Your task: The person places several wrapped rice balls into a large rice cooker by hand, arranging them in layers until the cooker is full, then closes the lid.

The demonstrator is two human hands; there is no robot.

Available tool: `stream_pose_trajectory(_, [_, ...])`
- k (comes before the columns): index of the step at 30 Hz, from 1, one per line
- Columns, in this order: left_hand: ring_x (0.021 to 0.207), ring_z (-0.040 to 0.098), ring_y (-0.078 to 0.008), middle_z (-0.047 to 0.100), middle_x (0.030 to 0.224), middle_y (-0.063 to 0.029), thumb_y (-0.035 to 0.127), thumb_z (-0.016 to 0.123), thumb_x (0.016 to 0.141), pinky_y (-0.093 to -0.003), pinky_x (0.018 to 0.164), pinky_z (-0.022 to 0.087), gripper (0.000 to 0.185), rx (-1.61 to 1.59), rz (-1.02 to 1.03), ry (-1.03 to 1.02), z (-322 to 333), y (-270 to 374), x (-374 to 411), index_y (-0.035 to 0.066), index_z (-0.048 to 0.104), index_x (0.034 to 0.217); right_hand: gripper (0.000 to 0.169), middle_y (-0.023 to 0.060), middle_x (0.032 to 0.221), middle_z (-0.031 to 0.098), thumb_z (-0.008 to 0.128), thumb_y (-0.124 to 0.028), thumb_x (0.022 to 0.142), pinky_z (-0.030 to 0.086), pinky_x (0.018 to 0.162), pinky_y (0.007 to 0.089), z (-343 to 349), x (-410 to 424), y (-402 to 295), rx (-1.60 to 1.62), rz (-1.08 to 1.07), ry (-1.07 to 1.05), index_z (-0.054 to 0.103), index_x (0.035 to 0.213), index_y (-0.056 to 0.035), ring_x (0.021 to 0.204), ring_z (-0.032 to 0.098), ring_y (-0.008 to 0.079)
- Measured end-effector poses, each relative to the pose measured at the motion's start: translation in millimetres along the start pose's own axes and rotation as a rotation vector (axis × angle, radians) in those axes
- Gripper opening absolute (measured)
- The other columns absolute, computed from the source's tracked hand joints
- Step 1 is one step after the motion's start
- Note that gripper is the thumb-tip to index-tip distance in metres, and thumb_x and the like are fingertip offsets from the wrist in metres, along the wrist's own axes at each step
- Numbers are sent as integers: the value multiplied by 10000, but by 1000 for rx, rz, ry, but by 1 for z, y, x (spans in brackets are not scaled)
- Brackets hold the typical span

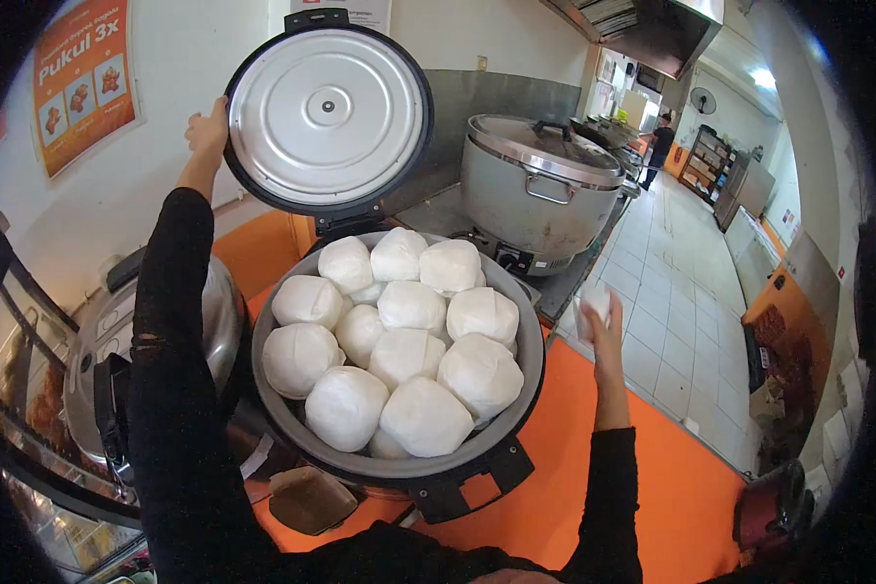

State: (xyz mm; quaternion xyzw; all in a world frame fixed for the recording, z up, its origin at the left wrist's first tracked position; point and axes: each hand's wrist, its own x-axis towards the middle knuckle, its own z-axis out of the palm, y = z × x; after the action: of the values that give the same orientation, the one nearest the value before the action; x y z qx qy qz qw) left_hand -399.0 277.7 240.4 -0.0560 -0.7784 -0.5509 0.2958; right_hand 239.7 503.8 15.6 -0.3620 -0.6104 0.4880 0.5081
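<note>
A large rice warmer (533, 431) stands before me, its hinged lid (328, 117) raised. My left hand (208, 135) touches the lid's left edge, fingers partly hidden behind it. Many rounded bundles in white paper wrapping (409, 358) are piled in the grey inner pot (281, 420); what they contain is hidden. To the right of the pot, apart from it, my right hand (606, 332) is raised over the edge of the orange counter. A whitish blur shows between its thumb and fingers, and I cannot make out whether it is a held thing.
Behind the pot stands a big grey gas rice cooker (540, 197) with a lid. Another lidded cooker (223, 321) is at left, beside a glass display case (36, 379). A brown carton box (312, 500) sits on the orange counter (555, 474). Far off, a person (658, 150) stands by the stoves.
</note>
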Motion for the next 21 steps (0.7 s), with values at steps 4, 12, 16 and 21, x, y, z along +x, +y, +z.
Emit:
stream_pose_trajectory(4, [1257, 466, -341, 457, 1387, -221, 612, 534, 832, -386, 1053, 364, 846, -500, -144, -621, 25, 10, -51, -3, 415, 1401, 695, 157, 1301, 436, 729, -265, 810, 385, 1026, 402, 47, -33, -127, -276, -549, -213, 411, 1392, -56, 1233, 437, 298])
stream_pose_trajectory(12, [1220, 491, -270, 536, 1335, -159, 638, 417, 897, -369, 1070, 330, 761, -777, -119, -725, 9, 17, -35, 43, 488, 1365, 583, 244, 1378, 433, 546, -375, 943, 345, 1067, 440, 165, -78, -135, -581, -1147, -1055, 421, 1388, -19, 1269, 433, 379])
stream_pose_trajectory(16, [1262, 466, -297, 513, 1371, -161, 734, 373, 865, -429, 1083, 303, 860, -615, -134, -737, -20, 14, -7, 66, 461, 1399, 539, 250, 1416, 411, 469, -371, 981, 341, 1073, 438, 155, -104, -178, -662, -873, -1138, 422, 1389, -22, 1295, 417, 385])
stream_pose_trajectory(21, [1261, 476, -317, 513, 1367, -189, 807, 323, 829, -415, 1058, 333, 976, -380, 77, -687, -53, 55, -20, 26, 449, 1402, 545, 242, 1366, 458, 528, -352, 952, 339, 1078, 425, 95, -122, -190, -633, -891, -942, 432, 1386, -37, 1272, 437, 382])
